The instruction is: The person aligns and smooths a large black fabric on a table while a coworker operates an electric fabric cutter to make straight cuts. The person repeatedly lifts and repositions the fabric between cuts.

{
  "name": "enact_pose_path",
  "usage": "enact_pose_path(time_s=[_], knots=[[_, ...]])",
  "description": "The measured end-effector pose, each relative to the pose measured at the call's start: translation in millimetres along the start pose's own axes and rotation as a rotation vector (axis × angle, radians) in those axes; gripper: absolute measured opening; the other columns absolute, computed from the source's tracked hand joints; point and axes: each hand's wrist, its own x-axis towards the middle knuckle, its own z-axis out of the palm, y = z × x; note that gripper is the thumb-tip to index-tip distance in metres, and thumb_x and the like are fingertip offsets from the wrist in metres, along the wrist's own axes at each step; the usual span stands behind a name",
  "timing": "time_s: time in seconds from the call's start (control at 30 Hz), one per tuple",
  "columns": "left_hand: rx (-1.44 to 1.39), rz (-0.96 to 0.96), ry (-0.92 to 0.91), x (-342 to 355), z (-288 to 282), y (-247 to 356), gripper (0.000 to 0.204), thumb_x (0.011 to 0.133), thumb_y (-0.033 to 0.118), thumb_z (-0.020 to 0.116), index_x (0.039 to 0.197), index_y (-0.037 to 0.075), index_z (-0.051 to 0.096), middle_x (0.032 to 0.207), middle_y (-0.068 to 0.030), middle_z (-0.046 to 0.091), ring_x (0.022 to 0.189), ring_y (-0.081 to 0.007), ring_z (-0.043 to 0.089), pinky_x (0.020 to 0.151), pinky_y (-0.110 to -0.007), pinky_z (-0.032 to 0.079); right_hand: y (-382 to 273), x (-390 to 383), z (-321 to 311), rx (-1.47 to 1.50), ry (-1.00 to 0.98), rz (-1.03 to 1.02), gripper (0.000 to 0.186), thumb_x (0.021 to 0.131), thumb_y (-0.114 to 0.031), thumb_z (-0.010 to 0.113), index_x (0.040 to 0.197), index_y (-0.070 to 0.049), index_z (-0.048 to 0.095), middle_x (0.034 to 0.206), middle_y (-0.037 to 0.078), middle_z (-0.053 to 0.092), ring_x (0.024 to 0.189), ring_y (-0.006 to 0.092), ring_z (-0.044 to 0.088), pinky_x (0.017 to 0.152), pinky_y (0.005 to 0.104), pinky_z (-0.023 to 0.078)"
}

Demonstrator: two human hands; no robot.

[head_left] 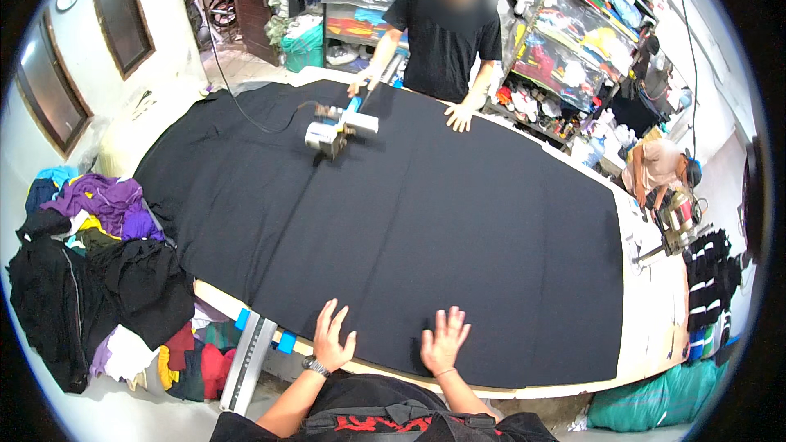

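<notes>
A broad sheet of black fabric [458, 229] is spread over the table. My left hand [332, 340] rests at its near edge, fingers spread, with a watch on the wrist. To the right, my right hand [444, 344] presses on the same fabric, palm down and fingers apart. Neither hand holds anything. Across the table a co-worker in a black shirt has one hand at the blue handle of a corded electric cloth cutter [336, 133], slightly blurred, on the fabric. The co-worker's other hand [459, 117] lies on the far edge.
At the near left, a metal rail [248, 364] with blue end pieces sticks out past the table edge. Heaped garments [98, 262] lie left of the table. Another person bends beside a machine [678, 221] at the right end. Crowded shelves [565, 57] stand behind; a power cord [237, 102] trails across.
</notes>
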Motion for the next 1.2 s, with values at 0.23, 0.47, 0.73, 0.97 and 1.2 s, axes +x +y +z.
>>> enact_pose_path(time_s=[0.23,0.47,0.73,0.97,1.2], knots=[[-0.599,-0.535,0.007,105,10,-20,0.077,0.093,0.012,0.079,0.157,-0.004,0.039,0.159,-0.0290,0.046,0.149,-0.0362,0.046,0.123,-0.046,0.038,-85,7,21,0.096,-0.227,-0.289,0.075,0.096,-0.054,0.067,0.158,-0.017,0.049,0.173,0.019,0.026,0.161,0.0441,0.018,0.126,0.0685,0.010],[-1.141,-0.990,0.232,68,-63,-51,0.074,0.100,0.010,0.070,0.160,-0.008,0.031,0.158,-0.0238,0.048,0.148,-0.0292,0.048,0.124,-0.042,0.036,-86,9,24,0.043,-0.230,-0.267,0.070,0.094,-0.056,0.067,0.152,-0.018,0.057,0.169,0.015,0.037,0.158,0.0412,0.028,0.126,0.0662,0.016],[-1.368,-1.326,0.296,-43,-167,-57,0.040,0.099,0.035,0.070,0.131,0.014,0.059,0.123,-0.0094,0.069,0.114,-0.0311,0.068,0.096,-0.053,0.057,-88,10,26,0.031,-0.241,-0.239,0.066,0.092,-0.052,0.071,0.147,-0.018,0.062,0.167,0.013,0.041,0.157,0.0394,0.030,0.124,0.0668,0.018],[-1.099,-1.447,0.081,-23,-181,-60,0.054,0.101,0.049,0.069,0.136,0.011,0.053,0.118,-0.0163,0.070,0.108,-0.0351,0.073,0.092,-0.052,0.062,-90,11,24,0.041,-0.248,-0.223,0.067,0.092,-0.056,0.071,0.148,-0.022,0.060,0.167,0.012,0.041,0.155,0.0386,0.034,0.121,0.0682,0.022],[-1.262,-1.149,-0.216,181,-97,-90,0.032,0.102,0.049,0.069,0.094,0.018,0.063,0.083,0.0016,0.067,0.077,-0.0152,0.067,0.066,-0.032,0.054,-93,10,21,-0.044,-0.246,-0.208,0.065,0.096,-0.064,0.060,0.149,-0.028,0.060,0.168,0.006,0.041,0.157,0.0318,0.032,0.125,0.0635,0.021]])
